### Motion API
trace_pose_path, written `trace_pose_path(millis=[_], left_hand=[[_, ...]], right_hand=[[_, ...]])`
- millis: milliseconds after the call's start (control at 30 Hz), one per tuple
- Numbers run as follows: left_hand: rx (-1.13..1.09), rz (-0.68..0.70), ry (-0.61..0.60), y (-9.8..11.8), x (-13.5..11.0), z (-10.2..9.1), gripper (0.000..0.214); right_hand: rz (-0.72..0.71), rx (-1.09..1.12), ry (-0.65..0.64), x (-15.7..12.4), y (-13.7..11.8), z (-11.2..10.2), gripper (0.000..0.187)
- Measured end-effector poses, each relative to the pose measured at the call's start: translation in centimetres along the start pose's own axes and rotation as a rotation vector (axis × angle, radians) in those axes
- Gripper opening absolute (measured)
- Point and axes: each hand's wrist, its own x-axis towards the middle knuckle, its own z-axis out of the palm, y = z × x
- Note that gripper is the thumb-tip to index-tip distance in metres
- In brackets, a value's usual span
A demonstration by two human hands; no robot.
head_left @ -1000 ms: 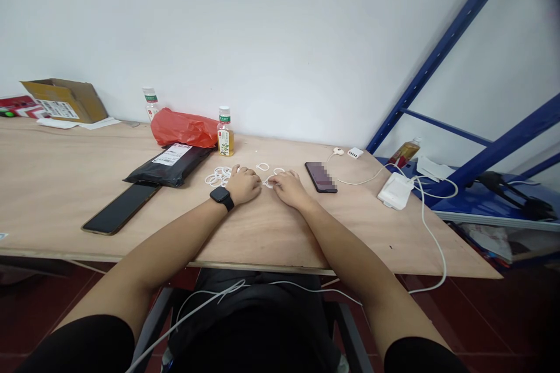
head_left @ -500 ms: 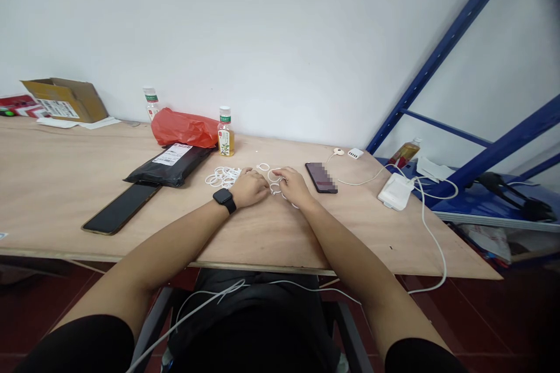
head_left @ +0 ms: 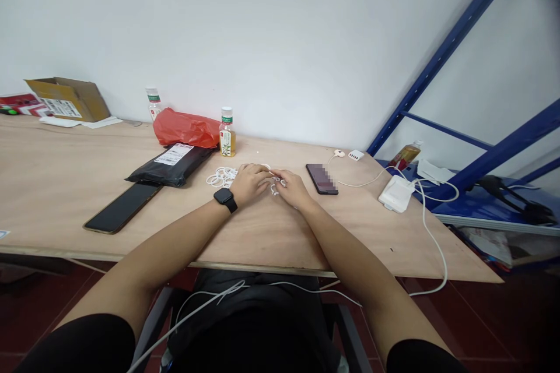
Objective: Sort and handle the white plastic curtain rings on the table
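Observation:
My left hand (head_left: pixel 251 183), with a black watch on its wrist, is over the table with its fingers curled around a white ring. Opposite it, my right hand (head_left: pixel 292 188) has its fingers bent inward and closed on a white ring, its fingertips almost meeting the left ones. The held rings are mostly hidden by the fingers. A loose white ring (head_left: pixel 274 190) lies just under the right fingertips. Left of my left hand is a pile of thin white rings (head_left: pixel 221 177) with small loops on them.
A phone (head_left: pixel 321 179) lies right of my hands, near a white charger (head_left: pixel 396 193) with cables. To the left are a black parcel (head_left: pixel 168 170), a larger dark phone (head_left: pixel 122 207), a red plastic bag (head_left: pixel 186 128) and a drink bottle (head_left: pixel 227 134). Blue shelving (head_left: pixel 446 58) stands at the right.
My left hand has moved slightly right and up, and its fingers now cover the ring that lay behind the hands. Both hands' fingertips have come closer together.

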Motion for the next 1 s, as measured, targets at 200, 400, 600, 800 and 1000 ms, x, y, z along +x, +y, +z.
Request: trace_pose_path(millis=[200,400,600,800,1000], left_hand=[[0.002,-0.026,0.026,-0.49,0.13,-0.13,0.024],[-0.022,-0.108,0.023,-0.74,0.27,-0.07,0.026],[-0.05,-0.138,0.032,-0.84,0.25,0.11,0.024],[-0.086,-0.122,0.059,-0.98,0.03,0.31,0.026],[-0.128,-0.001,0.158,-0.81,-0.11,0.35,0.024]], right_hand=[[0.018,0.066,0.032,-0.16,-0.76,-0.25,0.034],[0.057,0.178,0.045,-0.23,-0.77,-0.1,0.032],[0.074,0.226,0.053,-0.19,-0.75,-0.12,0.027],[0.094,0.215,0.063,-0.19,-0.52,-0.04,0.02],[0.064,0.188,0.047,-0.24,-0.52,-0.08,0.019]])
